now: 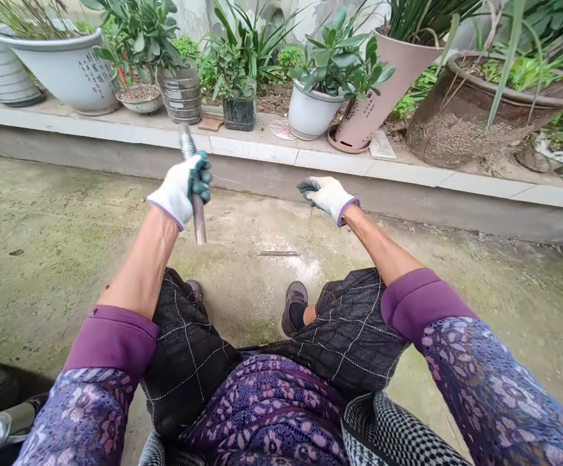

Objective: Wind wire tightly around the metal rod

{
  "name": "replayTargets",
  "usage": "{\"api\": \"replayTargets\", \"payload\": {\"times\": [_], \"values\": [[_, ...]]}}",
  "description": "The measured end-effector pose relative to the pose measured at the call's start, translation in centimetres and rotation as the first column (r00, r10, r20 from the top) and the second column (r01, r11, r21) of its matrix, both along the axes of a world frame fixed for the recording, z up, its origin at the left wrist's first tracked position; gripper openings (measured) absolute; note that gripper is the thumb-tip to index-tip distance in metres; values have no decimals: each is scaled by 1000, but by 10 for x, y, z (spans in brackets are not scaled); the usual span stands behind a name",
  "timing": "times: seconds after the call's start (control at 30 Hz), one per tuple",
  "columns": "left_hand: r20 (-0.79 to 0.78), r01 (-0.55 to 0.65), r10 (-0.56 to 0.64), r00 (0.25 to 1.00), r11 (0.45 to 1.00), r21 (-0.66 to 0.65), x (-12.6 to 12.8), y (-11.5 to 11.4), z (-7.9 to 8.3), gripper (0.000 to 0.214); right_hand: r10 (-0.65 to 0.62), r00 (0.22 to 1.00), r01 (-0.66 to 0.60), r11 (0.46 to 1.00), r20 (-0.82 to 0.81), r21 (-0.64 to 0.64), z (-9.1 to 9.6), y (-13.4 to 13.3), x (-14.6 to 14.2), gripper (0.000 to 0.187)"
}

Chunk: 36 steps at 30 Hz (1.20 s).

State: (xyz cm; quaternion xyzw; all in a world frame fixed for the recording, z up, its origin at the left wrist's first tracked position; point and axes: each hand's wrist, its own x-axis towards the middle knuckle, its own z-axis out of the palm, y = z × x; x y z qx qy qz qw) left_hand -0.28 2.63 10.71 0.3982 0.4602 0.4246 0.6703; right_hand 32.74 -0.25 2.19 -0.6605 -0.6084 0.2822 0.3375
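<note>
Both my hands wear white gloves with dark green palms and fingers. My left hand (184,186) is wrapped round an upright stick (198,223), whose brownish lower end shows below the fist. Above the fist its top is silvery and ribbed, like wound wire, and blurred. A thin pale strand (226,178) runs from beside this hand toward the right and fades out. Across from it, my right hand (326,195) has its fingers curled together, pointing left; anything between them is too small to make out. Below, a thin rod (277,253) lies on the ground among white powder.
A low tiled ledge (262,147) crosses ahead, holding several potted plants, among them a white pot (310,113), a pink tall pot (376,87) and a brown clay pot (451,123). My shoe (295,304) is near the powder. A dark tyre-like thing (0,388) stands lower left.
</note>
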Motion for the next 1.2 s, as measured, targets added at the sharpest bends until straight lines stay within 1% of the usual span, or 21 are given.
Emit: {"api": "replayTargets", "payload": {"times": [0.07, 0.2, 0.27, 0.33, 0.43, 0.47, 0.53, 0.6, 0.67, 0.73, 0.77, 0.8, 0.83, 0.9, 0.97, 1.0, 1.03, 1.1, 1.13, 1.17, 1.2], "values": [[-113, 91, -79, 990, 990, 107, 21, -11, -7, 17, -35, 989, 46, 996, -141, 73, 5, 1, -15, 35], [-228, 271, -243, 943, 957, 101, 45, -27, -19, 11, 145, 884, -107, 988, -445, 110, 20, -8, -64, 38], [-259, 314, -279, 925, 944, 103, 47, -30, -25, 9, 194, 826, -198, 979, -530, 51, 25, -14, -86, 35], [-299, 329, -283, 911, 937, 115, 46, -29, -29, 11, 210, 795, -309, 948, -569, -83, 29, -20, -102, 29], [-364, 341, -280, 888, 933, 115, 38, -24, -31, 14, 259, 819, -419, 879, -512, -225, 33, -28, -111, 16], [-385, 351, -285, 878, 930, 110, 34, -22, -29, 12, 265, 841, -410, 881, -473, -235, 35, -31, -111, 14], [-429, 382, -305, 850, 918, 103, 25, -20, -26, 10, 237, 891, -332, 922, -388, -198, 41, -39, -108, 16], [-483, 434, -336, 809, 895, 105, 18, -18, -23, 23, 211, 930, -259, 957, -301, -129, 46, -46, -104, 19], [-563, 475, -331, 758, 871, 128, 14, -17, -24, 34, 247, 956, -258, 965, -160, -54, 50, -54, -103, 20], [-700, 515, -272, 661, 843, 158, 16, -16, -30, 39, 325, 942, -326, 945, 80, -4, 51, -58, -105, 20], [-784, 540, -219, 581, 824, 169, 19, -16, -35, 39, 356, 907, -365, 931, 224, 2, 51, -59, -108, 20], [-871, 583, -162, 465, 796, 162, 22, -16, -40, 37, 372, 853, -397, 918, 366, -7, 50, -59, -110, 21], [-945, 621, -77, 319, 770, 147, 25, -17, -46, 32, 378, 784, -418, 908, 492, -32, 48, -58, -113, 22], [-998, 705, 49, 47, 706, 68, 32, -20, -57, 32, 372, 650, -416, 904, 663, -99, 42, -51, -117, 23], [-984, 767, 110, -137, 641, -35, 36, -26, -66, 36, 370, 574, -397, 906, 730, -147, 34, -41, -117, 24], [-974, 792, 115, -194, 605, -87, 38, -30, -69, 38, 375, 575, -394, 906, 727, -155, 29, -35, -116, 24], [-967, 813, 107, -233, 567, -133, 39, -32, -70, 39, 387, 603, -396, 904, 698, -159, 24, -29, -113, 22], [-966, 843, 65, -252, 504, -186, 41, -36, -70, 35, 429, 729, -409, 898, 534, -162, 17, -17, -106, 18], [-974, 855, 31, -223, 487, -181, 41, -36, -68, 32, 441, 800, -412, 897, 406, -162, 15, -12, -103, 16], [-987, 862, -7, -163, 485, -146, 41, -35, -65, 28, 432, 862, -403, 901, 264, -161, 14, -9, -100, 15], [-996, 863, -46, -72, 499, -85, 40, -34, -61, 25, 399, 909, -379, 911, 122, -164, 15, -6, -97, 15]]}}
